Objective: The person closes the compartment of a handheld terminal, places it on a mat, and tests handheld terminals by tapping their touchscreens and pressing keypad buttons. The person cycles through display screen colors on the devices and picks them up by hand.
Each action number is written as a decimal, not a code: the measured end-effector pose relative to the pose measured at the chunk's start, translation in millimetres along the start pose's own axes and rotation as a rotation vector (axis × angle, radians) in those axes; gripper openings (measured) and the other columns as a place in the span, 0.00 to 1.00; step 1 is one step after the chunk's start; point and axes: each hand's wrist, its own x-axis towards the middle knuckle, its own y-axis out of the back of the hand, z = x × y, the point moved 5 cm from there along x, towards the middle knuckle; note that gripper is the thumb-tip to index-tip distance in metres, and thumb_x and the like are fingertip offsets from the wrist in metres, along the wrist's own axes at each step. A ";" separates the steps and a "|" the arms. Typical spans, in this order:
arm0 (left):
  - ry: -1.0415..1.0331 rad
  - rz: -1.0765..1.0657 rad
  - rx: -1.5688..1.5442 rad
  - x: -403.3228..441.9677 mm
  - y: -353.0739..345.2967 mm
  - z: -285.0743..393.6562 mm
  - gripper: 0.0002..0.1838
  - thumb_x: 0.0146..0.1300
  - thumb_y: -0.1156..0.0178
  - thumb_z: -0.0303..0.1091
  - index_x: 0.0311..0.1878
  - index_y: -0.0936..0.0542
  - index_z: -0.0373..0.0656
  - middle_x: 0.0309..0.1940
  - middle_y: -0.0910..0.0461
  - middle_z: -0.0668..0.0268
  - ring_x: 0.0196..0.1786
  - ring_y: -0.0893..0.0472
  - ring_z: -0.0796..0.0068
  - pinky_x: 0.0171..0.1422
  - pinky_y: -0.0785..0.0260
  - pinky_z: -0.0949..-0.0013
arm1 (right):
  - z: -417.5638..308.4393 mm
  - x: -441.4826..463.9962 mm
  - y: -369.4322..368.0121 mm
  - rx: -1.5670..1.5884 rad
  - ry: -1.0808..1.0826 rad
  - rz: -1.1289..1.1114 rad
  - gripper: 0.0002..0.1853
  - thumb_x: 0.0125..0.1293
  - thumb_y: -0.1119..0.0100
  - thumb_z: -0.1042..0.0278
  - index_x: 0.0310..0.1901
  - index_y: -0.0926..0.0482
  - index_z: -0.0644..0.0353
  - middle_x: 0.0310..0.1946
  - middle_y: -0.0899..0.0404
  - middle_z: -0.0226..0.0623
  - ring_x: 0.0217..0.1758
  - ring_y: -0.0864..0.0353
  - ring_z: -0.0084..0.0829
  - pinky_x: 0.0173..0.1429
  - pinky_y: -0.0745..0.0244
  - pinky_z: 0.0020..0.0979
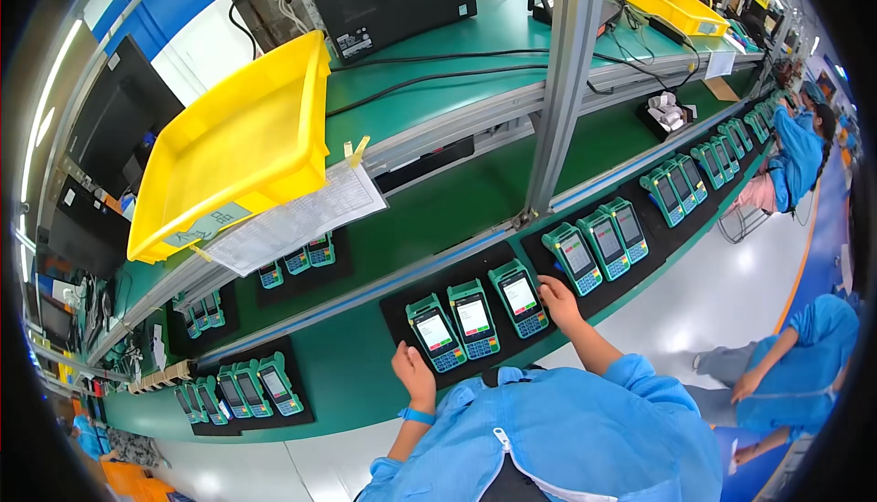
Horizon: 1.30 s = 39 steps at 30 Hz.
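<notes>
Three green-cased handheld payment terminals with lit screens lie in a row on a black mat [395, 312] in front of me. My left hand [415, 376] rests beside the lower left edge of the left terminal [433, 333], fingers loosely extended. In the middle is another terminal [473, 321], showing a white screen with red and green buttons. My right hand [559, 303] is at the right edge of the right terminal [519, 297], its fingers loosely stretched out. It seems to touch that edge, but I cannot tell for sure. Neither hand holds a thing.
More terminals [606, 237] continue along the bench to the right, others [248, 387] to the left. A yellow tray [315, 91] and paper sheet [301, 228] sit above, near a metal post [559, 91]. Co-workers in blue [795, 365] are at the right.
</notes>
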 end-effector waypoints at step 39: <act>0.177 -0.577 -0.834 18.8 -33.4 -0.1 0.41 0.66 0.43 0.22 0.81 0.45 0.36 0.69 0.29 0.55 0.71 0.27 0.64 0.75 0.35 0.62 | 7.9 -89.4 -114.4 -0.210 0.128 -0.276 0.50 0.64 0.33 0.73 0.82 0.55 0.63 0.70 0.34 0.57 0.71 0.30 0.49 0.73 0.33 0.45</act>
